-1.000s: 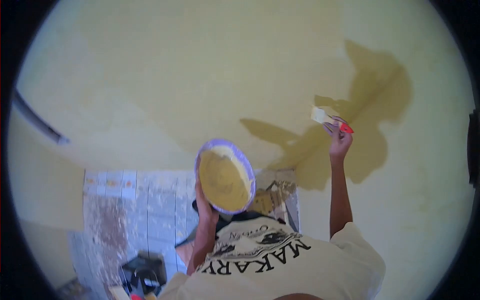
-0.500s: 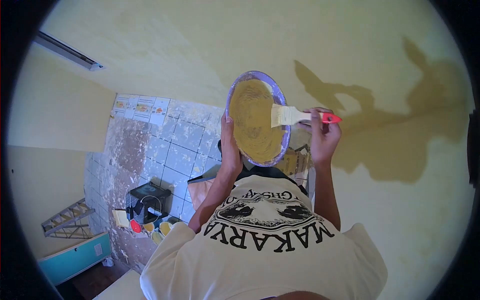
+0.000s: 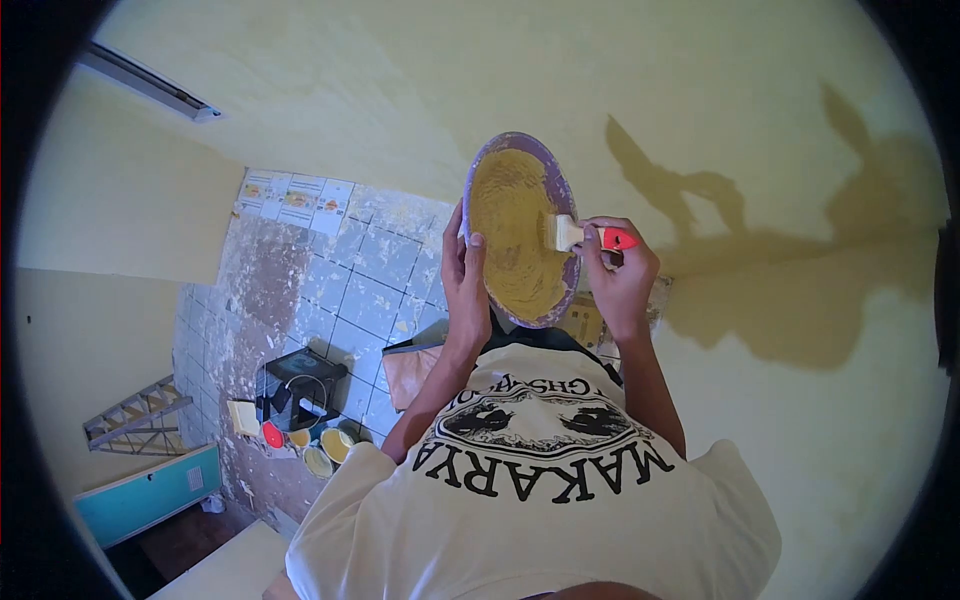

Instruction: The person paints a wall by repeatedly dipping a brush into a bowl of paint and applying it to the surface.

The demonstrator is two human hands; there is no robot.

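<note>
My left hand (image 3: pixel 464 272) grips the left rim of a purple bowl (image 3: pixel 520 228) smeared inside with yellow paint. My right hand (image 3: pixel 620 275) holds a paintbrush (image 3: pixel 590 236) with a red handle; its pale bristles dip into the bowl's right side. Both hands are raised in front of my chest, above a cream printed T-shirt (image 3: pixel 540 470). A yellow painted wall (image 3: pixel 420 70) fills the view behind the bowl, with my shadow (image 3: pixel 790 270) cast on it to the right.
A paint-spattered tiled floor (image 3: pixel 330 290) lies far below on the left. On it stand a black bucket (image 3: pixel 300 385) and several small paint tins (image 3: pixel 310 450). A ladder (image 3: pixel 135 415) and a teal box (image 3: pixel 145 495) sit at the lower left.
My right hand came down from the wall to the bowl, and the brush now dips deeper into the paint. The view swung down toward the floor.
</note>
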